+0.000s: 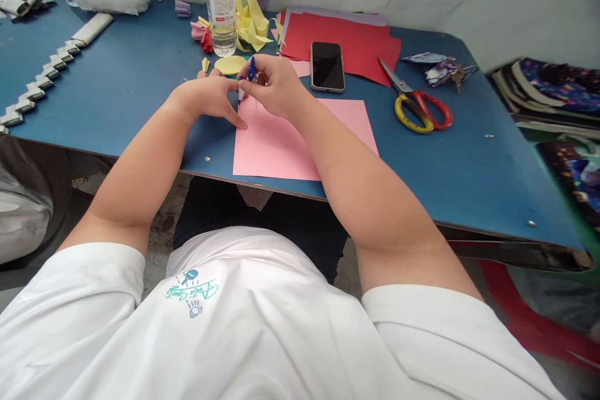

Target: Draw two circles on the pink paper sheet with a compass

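Blue tool [252, 69] sits pinched in right grip [277, 86], left grip [206, 96] parted at pink paper [281, 144].

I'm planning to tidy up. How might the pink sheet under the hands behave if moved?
The pink sheet is probably light and floppy, since it looks paper-thin. Lying flat on the smooth-looking blue table, it may slide when pushed.

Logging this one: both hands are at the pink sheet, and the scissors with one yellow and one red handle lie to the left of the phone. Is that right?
Not quite: the head view shows the scissors to the right of the phone, not the left. The rest stands: yellow and red handles, left hand and right hand at the pink sheet.
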### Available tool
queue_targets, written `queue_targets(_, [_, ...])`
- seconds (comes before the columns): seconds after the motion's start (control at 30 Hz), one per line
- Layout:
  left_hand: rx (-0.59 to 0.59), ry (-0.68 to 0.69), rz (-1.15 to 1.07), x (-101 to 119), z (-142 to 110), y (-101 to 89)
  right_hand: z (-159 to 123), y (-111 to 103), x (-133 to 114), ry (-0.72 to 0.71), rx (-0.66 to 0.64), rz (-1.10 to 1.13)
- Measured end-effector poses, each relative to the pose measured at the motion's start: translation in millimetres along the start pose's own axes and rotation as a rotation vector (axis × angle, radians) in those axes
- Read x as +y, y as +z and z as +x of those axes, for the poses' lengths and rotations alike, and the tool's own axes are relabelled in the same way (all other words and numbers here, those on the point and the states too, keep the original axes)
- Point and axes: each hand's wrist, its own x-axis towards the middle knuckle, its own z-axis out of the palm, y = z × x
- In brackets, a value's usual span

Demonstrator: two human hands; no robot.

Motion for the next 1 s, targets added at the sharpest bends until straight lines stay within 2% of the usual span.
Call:
queue_targets(0.1, [0.002, -0.01, 0.017, 0.5, -0.6, 0.1, 2.7, 0.6, 11.7, -0.031, 0.001, 0.005])
queue_targets(0.27, [-0.004, -0.01, -0.001, 2.0, -3.4, -1.7, 3.1, -4.6, 23.0, 0.004, -0.029, 0.056])
queue_targets(0.53, [-0.001, -0.021, 0.021, 6.7, -8.0, -4.0, 1.8, -12.9, 24.0, 0.102, 0.031, 0.116])
queue_targets(1.0, [-0.005, -0.012, -0.001, 3.2, -3.9, -2.6, 2.1, -14.5, 22.7, 0.122, 0.017, 0.147])
